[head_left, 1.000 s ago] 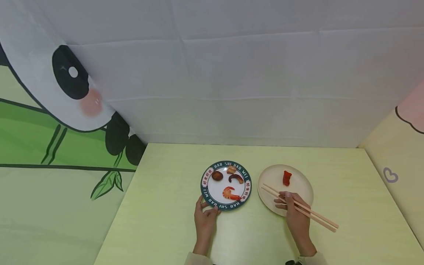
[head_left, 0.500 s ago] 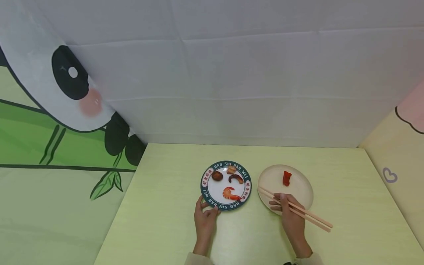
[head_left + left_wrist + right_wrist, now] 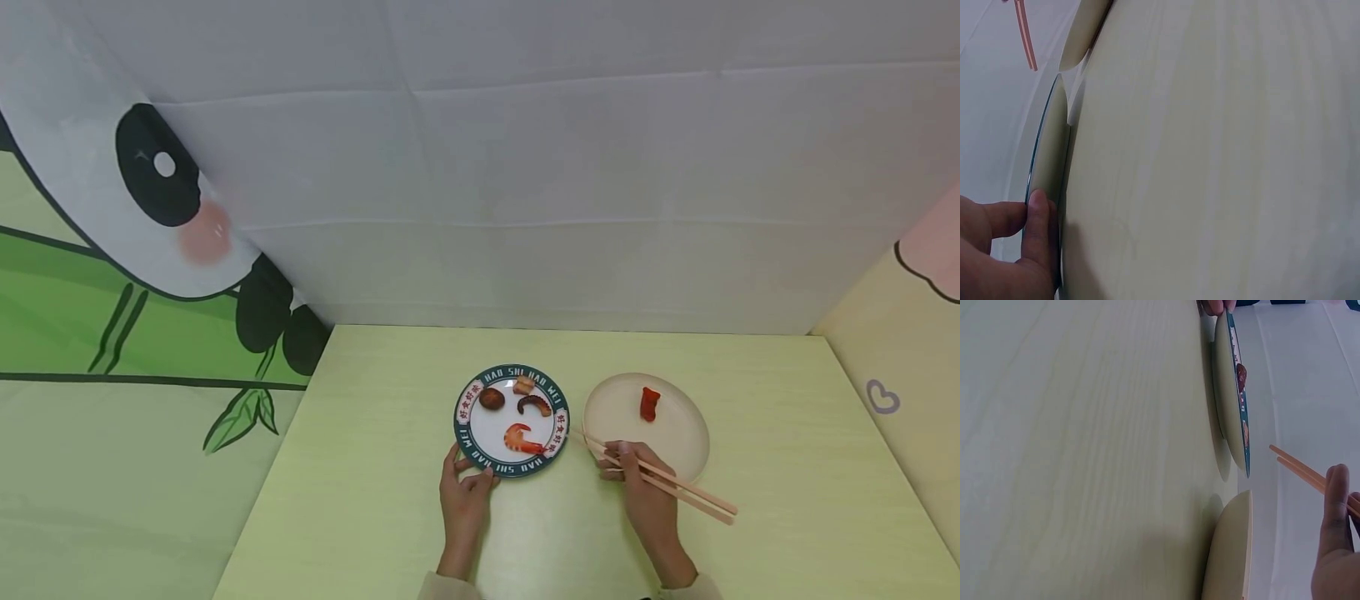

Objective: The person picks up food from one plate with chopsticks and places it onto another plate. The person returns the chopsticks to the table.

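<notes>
On the pale green bench (image 3: 352, 517): two round plates stand side by side before a person with hands at work.
Left hand (image 3: 465, 497): thumb and fingers pinch the near rim of the patterned plate (image 3: 491, 431), a grip confirmed from the left wrist.
Patterned plate: white in the middle, ringed in dark teal with lettering, it carries four pieces of food.
Its servings: an orange shrimp (image 3: 514, 438) lies nearest the person; a round brown piece (image 3: 492, 398) sits to the left, a dark curved piece (image 3: 534, 401) to the right and a small tan block (image 3: 523, 385) at the far side.
Right hand (image 3: 651, 504): fingers and thumb curl round a pair of wooden chopsticks (image 3: 697, 491) above the near left edge of the beige plate (image 3: 678, 429).
Chopsticks: the tips, slightly apart, point toward the patterned plate's right rim; the right wrist view shows them raised above both plates.
Beige plate: a red piece (image 3: 649, 404) rests toward its far side.
Backdrop: creased white cloth (image 3: 525, 150) rises behind the bench, with a cartoon eye (image 3: 153, 179) on the left wall.
</notes>
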Available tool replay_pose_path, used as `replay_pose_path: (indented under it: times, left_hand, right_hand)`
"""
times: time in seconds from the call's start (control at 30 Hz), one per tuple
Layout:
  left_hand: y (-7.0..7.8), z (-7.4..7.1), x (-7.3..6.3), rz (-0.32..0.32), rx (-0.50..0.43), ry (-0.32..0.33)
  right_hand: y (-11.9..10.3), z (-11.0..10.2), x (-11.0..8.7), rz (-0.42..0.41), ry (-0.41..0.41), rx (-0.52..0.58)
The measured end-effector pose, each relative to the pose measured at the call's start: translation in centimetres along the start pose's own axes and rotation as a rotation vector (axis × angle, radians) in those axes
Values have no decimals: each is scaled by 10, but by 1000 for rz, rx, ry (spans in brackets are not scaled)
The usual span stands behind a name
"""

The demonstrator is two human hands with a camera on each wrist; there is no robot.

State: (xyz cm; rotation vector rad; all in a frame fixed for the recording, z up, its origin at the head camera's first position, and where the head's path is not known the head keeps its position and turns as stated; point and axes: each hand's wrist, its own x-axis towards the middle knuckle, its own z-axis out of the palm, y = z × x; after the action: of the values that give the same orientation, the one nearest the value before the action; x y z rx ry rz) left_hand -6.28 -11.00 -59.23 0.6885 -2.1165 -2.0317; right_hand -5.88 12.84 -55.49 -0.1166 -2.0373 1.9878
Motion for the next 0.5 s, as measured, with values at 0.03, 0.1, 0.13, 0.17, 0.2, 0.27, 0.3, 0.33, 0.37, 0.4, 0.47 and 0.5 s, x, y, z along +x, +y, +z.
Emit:
replay_pose_path:
  times: [0.03, 0.1, 0.13, 0.17, 0.2, 0.27, 0.3, 0.33, 0.37, 0.4, 0.47, 0.5]
  left_hand:
    - [0, 0, 0, 2, 2, 0]
    - [-1, 0, 0, 3, 2, 1]
    - [-1, 0, 0, 2, -1, 0]
    - [-1, 0, 0, 2, -4, -1]
    - [-1, 0, 0, 2, -2, -2]
    - [-1, 0, 0, 5, 1, -1]
    - [-1, 0, 0, 6, 4, 0]
    - [-1, 0, 0, 7, 6, 0]
    - [-1, 0, 0, 7, 11, 0]
    - [-1, 0, 0, 7, 17, 0]
    - [-1, 0, 1, 3, 24, 2]
    - [-2, 0, 2, -2, 29, 2]
  right_hand:
    - [0, 1, 0, -1, -5, -4]
    - [-1, 2, -1, 2, -10, -15]
    - [-2, 2, -1, 2, -14, -20]
    - [-2, 3, -2, -3, -18, -19]
    - [-3, 3, -2, -2, -21, -20]
    - [-4, 4, -2, -2, -27, -21]
    - [-4, 4, -3, -3, -30, -20]
    - [-4, 5, -3, -3, -33, -18]
    - [-4, 5, -3, -4, -35, -14]
    - [-4, 6, -3, -6, -37, -16]
    - [-4, 7, -3, -12, -40, -15]
    - [-4, 7, -3, -15, -41, -11]
